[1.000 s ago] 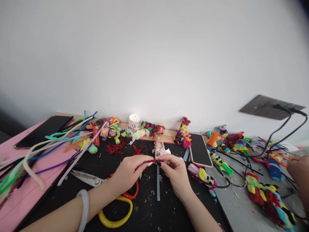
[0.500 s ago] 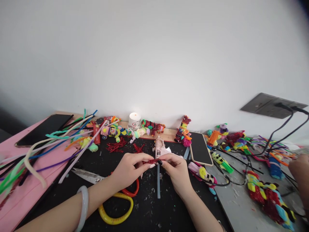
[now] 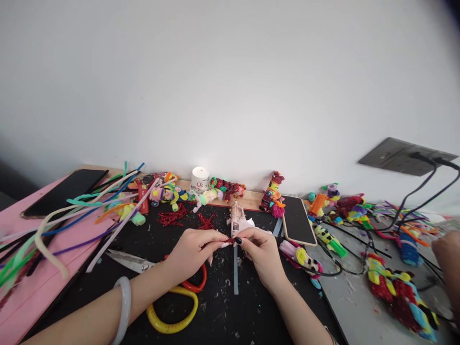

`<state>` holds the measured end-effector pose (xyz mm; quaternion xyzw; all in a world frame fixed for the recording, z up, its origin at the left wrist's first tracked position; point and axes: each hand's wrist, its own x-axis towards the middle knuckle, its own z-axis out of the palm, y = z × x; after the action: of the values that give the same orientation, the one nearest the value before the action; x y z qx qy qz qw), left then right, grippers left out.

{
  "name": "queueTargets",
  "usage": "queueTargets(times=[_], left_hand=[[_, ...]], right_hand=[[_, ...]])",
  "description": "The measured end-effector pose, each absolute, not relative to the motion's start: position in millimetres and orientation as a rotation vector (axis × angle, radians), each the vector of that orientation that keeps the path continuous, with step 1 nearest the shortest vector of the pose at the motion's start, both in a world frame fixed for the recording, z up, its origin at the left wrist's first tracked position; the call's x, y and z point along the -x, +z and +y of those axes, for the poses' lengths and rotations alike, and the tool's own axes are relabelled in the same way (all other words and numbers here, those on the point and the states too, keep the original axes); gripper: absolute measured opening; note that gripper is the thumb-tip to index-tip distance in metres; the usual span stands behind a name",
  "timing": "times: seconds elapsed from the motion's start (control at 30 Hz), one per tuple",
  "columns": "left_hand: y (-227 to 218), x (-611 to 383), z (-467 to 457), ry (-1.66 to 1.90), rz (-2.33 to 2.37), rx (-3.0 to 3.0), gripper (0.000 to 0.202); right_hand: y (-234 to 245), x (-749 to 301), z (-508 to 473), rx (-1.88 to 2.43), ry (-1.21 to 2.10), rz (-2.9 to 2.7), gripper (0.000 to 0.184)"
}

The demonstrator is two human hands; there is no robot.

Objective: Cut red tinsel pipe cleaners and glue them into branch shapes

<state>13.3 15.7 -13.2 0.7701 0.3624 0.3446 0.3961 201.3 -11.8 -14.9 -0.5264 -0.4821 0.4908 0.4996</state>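
Note:
A short piece of red glittery pipe cleaner (image 3: 230,241) is pinched between both hands over the black work surface. My left hand (image 3: 199,249) grips its left end with thumb and fingers, covering much of it. On the other end, my right hand (image 3: 260,254) is closed, its dark-nailed thumb pressed near the tip. Just behind the fingers lies a pale pink glue gun (image 3: 237,220) stained with glue. A translucent glue stick (image 3: 236,278) sticks out toward me beneath the hands. More cut red glitter pieces (image 3: 172,216) lie beyond my left hand.
Scissors (image 3: 131,261) with red and yellow handles lie under my left forearm. Pipe cleaners (image 3: 82,225) spread over pink sheets at left. Several pipe-cleaner dolls, a paper cup (image 3: 200,179) and a phone (image 3: 299,220) line the back. Cables and another person's hand (image 3: 447,254) are at right.
Less of the red pipe cleaner shows between my fingers now, as my left fingertips have shifted along it. Both arms stay in nearly the same place.

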Motion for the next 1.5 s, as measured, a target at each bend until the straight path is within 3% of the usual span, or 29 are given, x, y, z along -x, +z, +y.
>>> queueTargets(times=[0.87,1.5], left_hand=[[-18.4,-12.1,15.1,0.974,0.89,-2.122,0.022],[-17.7,-12.2,14.0,1.082,0.929,-2.145,0.013]], right_hand=[[-14.3,-199.8,-10.6,1.256,1.268,-1.085,0.021],[-19.2,-200.3,-10.8,1.193,1.296,-0.974,0.021]])
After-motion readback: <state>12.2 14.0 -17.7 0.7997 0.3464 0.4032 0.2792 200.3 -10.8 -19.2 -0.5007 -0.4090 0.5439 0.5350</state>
